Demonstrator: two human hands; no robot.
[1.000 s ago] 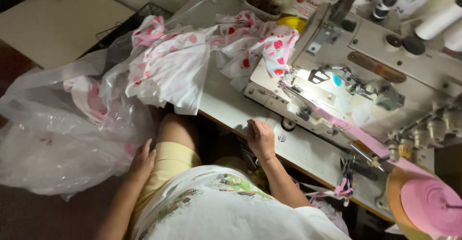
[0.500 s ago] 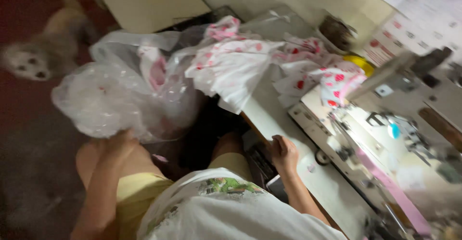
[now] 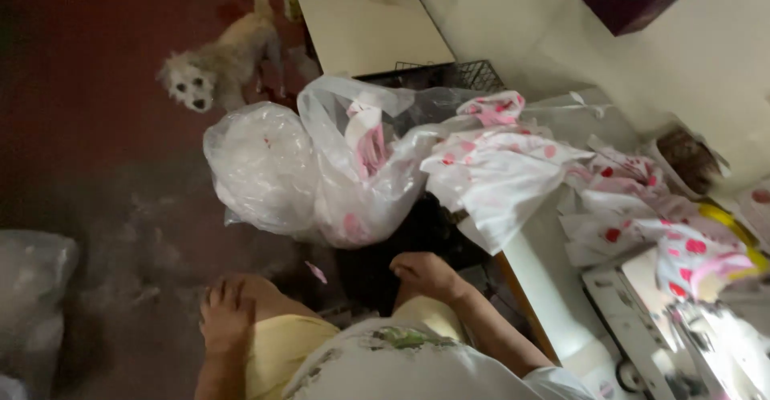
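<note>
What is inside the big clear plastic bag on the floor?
Inside the clear plastic bag, white fabric with pink spots shows through the open top. The film is crumpled and glary, so anything deeper in the bag cannot be made out.

Just one cam here, strapped to the person's head, looking steeply down over their lap and tilted off to the left. Left hand (image 3: 226, 318) and right hand (image 3: 423, 274) sit close at bottom centre; the dark red floor (image 3: 88, 111) fills the left, the white bench (image 3: 545, 288) the right.
</note>
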